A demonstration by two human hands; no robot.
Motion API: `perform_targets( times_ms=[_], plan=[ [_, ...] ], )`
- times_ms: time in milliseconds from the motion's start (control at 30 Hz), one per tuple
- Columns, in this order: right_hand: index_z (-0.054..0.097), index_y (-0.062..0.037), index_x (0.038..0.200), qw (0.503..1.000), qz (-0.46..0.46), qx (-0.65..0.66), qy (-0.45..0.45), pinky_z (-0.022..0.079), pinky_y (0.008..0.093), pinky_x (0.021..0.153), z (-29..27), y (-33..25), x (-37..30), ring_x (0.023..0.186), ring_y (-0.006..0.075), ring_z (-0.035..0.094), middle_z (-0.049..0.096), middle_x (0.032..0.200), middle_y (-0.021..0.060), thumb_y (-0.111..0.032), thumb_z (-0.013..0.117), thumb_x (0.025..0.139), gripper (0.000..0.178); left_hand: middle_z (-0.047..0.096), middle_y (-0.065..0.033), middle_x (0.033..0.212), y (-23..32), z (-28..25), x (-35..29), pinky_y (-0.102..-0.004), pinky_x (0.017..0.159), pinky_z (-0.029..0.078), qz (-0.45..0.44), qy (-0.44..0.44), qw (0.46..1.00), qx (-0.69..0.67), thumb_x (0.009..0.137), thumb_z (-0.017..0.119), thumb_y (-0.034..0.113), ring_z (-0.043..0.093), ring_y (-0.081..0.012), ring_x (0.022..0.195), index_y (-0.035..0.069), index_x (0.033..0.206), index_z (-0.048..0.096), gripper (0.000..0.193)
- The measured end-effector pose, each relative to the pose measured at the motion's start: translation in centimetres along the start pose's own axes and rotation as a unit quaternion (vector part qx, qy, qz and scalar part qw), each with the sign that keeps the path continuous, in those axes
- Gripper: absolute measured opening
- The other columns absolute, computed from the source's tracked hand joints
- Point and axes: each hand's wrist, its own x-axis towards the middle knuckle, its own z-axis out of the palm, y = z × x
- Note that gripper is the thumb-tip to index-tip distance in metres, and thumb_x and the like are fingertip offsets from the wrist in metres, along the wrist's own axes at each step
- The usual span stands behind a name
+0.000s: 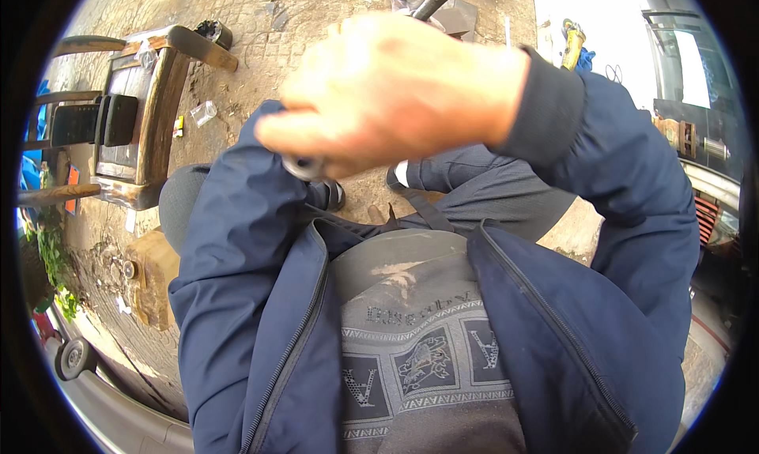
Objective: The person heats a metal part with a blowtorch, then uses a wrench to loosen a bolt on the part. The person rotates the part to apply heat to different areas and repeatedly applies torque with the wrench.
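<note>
My right hand point(395, 98) is raised across the front of my chest, bright and slightly blurred. Its fingers are curled closed. Under the thumb side shows the round grey end of a metal-looking piece point(303, 168); the rest is covered by the fist, so its kind is unclear. My left arm in a navy sleeve point(249, 193) reaches up behind the right hand, which hides my left hand. Just beyond the right hand, a dark cylindrical bar or handle point(433, 2) sticks out at the top; whether it is held or lying there I cannot tell.
A worn wooden chair point(154, 114) lies tipped at the left. A wooden block point(154, 280) sits nearer on the dirty floor point(245, 51), with a small plastic bag point(203, 113). A yellow tool point(572, 43) and machine parts point(684, 138) are at the right; a wheel point(77, 357) is lower left.
</note>
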Motion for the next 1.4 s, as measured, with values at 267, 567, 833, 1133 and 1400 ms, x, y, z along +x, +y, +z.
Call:
perform_targets(
  times_ms=[267, 567, 833, 1133, 1400],
  plan=[
    [0.064, -0.0097, 0.141, 0.873, 0.484, -0.059, 0.016, 0.058, 0.0430, 0.090, -0.7, 22.9, -12.7, 0.107, 0.0322, 0.073, 0.074, 0.120, 0.0173, -0.039, 0.068, 0.099, 0.051, 0.068, -0.0219, 0.104, -0.4, 0.3, -0.3, -0.0468, 0.075, 0.059, 0.009, 0.017, 1.000, -0.007, 0.093, 0.078, 0.049, 0.074, -0.0385, 0.090, 0.001, 0.117, 0.056, 0.058],
    [0.065, -0.0031, 0.140, 0.545, 0.833, 0.054, 0.083, 0.058, 0.0296, 0.076, -8.8, 5.9, -42.6, 0.098, 0.0143, 0.070, 0.073, 0.118, 0.0118, -0.027, 0.063, 0.105, 0.043, 0.068, -0.0223, 0.103, -0.5, 0.2, 0.0, -0.0491, 0.078, 0.057, 0.027, 0.016, 0.999, -0.029, 0.094, 0.078, 0.047, 0.071, -0.0411, 0.089, 0.000, 0.122, 0.054, 0.060],
    [0.069, 0.0005, 0.133, 0.613, 0.782, 0.084, 0.073, 0.058, 0.0321, 0.078, -3.3, 4.8, -36.3, 0.094, 0.0174, 0.073, 0.076, 0.113, 0.0115, -0.021, 0.064, 0.102, 0.038, 0.067, -0.0311, 0.114, -0.7, -3.0, 1.1, -0.0510, 0.092, 0.055, 0.017, -0.122, 0.990, -0.061, 0.096, 0.075, 0.050, 0.066, -0.0475, 0.112, -0.001, 0.125, 0.054, 0.062],
    [0.070, -0.0011, 0.131, 0.717, 0.688, 0.107, 0.019, 0.057, 0.0350, 0.085, 2.1, 6.1, -31.3, 0.095, 0.0227, 0.073, 0.076, 0.108, 0.0154, -0.021, 0.070, 0.100, 0.038, 0.074, -0.0244, 0.107, -15.1, -1.8, 10.8, -0.0431, 0.090, 0.057, -0.110, -0.168, 0.971, -0.131, 0.099, 0.069, 0.061, 0.073, -0.0330, 0.099, -0.007, 0.123, 0.065, 0.072],
    [0.067, -0.0008, 0.136, 0.566, 0.796, 0.213, -0.004, 0.051, 0.0255, 0.075, 2.6, 7.3, -32.1, 0.085, 0.0084, 0.062, 0.067, 0.102, 0.0022, -0.019, 0.071, 0.101, 0.040, 0.075, -0.0294, 0.104, -20.3, 17.3, 13.3, -0.0478, 0.092, 0.057, -0.125, -0.226, 0.965, -0.040, 0.091, 0.078, 0.055, 0.073, -0.0435, 0.102, -0.006, 0.113, 0.070, 0.065]
  ],
)
